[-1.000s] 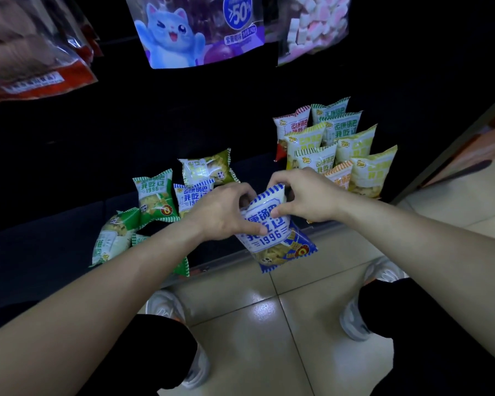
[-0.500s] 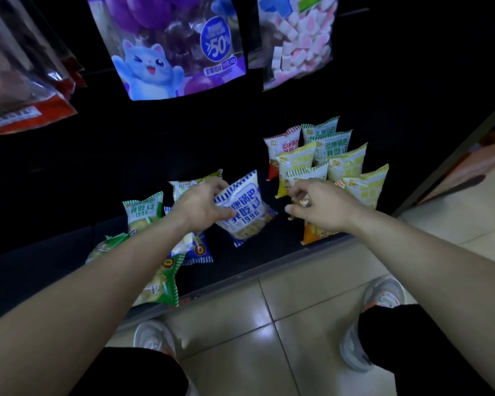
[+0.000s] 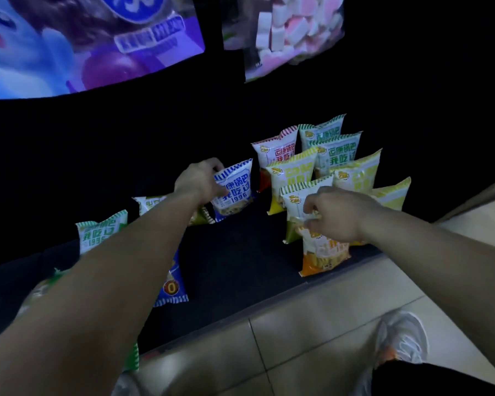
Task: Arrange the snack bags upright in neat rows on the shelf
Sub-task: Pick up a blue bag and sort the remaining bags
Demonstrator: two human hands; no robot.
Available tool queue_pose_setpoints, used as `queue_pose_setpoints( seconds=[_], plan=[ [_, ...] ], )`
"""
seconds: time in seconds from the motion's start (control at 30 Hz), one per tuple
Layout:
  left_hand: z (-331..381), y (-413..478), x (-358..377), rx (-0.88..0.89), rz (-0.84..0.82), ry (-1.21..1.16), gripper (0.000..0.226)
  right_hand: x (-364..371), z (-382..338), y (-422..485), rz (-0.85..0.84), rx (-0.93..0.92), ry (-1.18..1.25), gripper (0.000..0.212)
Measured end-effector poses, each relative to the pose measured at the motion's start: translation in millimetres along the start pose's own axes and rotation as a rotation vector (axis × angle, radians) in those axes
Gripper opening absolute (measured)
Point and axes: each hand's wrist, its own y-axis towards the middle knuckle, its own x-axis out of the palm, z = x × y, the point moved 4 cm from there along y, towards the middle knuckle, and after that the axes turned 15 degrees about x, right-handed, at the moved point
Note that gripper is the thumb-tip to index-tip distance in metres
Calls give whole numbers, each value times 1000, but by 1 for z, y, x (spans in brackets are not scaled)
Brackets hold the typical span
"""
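**Blue-striped bag** (image 3: 235,192): held upright in the left grip (image 3: 200,181), with the fingers curled round its upper left edge. It is placed mid-depth on the shelf (image 3: 240,252), just left of the standing rows. Whether its base is touching the shelf cannot be told.

**Orange bag** (image 3: 323,258): stood at the shelf's front edge, toward the right end. Its top appears to be pinched by the right grip (image 3: 335,215), whose fingers are curled; the contact itself is partly hidden.

**Standing rows**: a red bag (image 3: 275,155), teal bags (image 3: 337,155) and yellow bags (image 3: 357,172) are packed close toward the back right corner.

**Unsorted stock**: a green bag (image 3: 103,232) leans toward the left end. A second blue bag (image 3: 172,284) lies flat near the front edge. Others are hidden under the left forearm.

**Hazards (judged)**:
- The blue-striped bag is soft and air-filled, so it may topple if released with nothing beside it.
- The orange bag is set so near the front edge that a nudge could tip it onto the floor (image 3: 326,324).
- The closely packed rows could fall in sequence if brushed by the right wrist.
- The loose bags could be dragged by the left forearm.

**Open room**: a bare strip of shelf is left between the two grips, running from mid-depth to the front edge. The back left is dark and cannot be read.
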Motion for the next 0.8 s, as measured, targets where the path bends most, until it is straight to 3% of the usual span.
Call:
queue_pose_setpoints(
  seconds=[0.27, 0.43, 0.57, 0.7, 0.8],
  plan=[
    [-28, 58, 21, -46, 62, -5, 67, 4, -17, 21, -15, -38, 86, 39],
    [-18, 48, 18, 21, 194, 333, 58, 3, -19, 26, 0, -38, 80, 38],
    [-5, 30, 10, 66, 292, 372, 59, 3, -23, 23, 1, -21, 59, 38],
    [-2, 3, -18, 99, 252, 273, 63, -5, -44, 16, 23, -58, 58, 36],
    [-11, -37, -42, 75, 99, 246, 65, -14, -70, 6, 37, -104, 78, 41]
  ],
)
